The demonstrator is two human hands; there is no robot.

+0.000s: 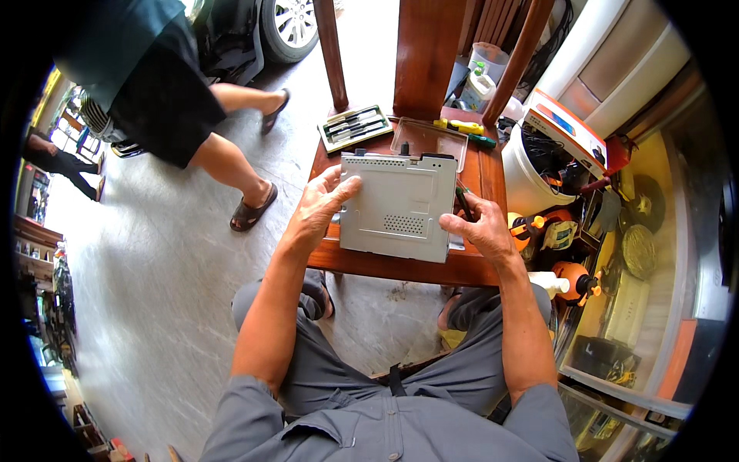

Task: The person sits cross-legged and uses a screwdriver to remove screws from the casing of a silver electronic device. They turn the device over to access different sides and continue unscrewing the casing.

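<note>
metal box [396, 202] above a wooden chair [485, 175] on grey floor [154, 292]

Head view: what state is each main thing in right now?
metal box: held by both hands
left hand: gripping the box's left edge
right hand: gripping its right edge, dark tool in fingers
tool case: open, small tools inside
yellow-handled screwdriver: lying down, not held
white bucket: open, dark cables inside

Left forearm [269, 319] and right forearm [525, 319] reach forward, apart | left hand [312, 212] grips, thumb on top | right hand [488, 229] grips, thumb pointing inward, fingers curled
</note>
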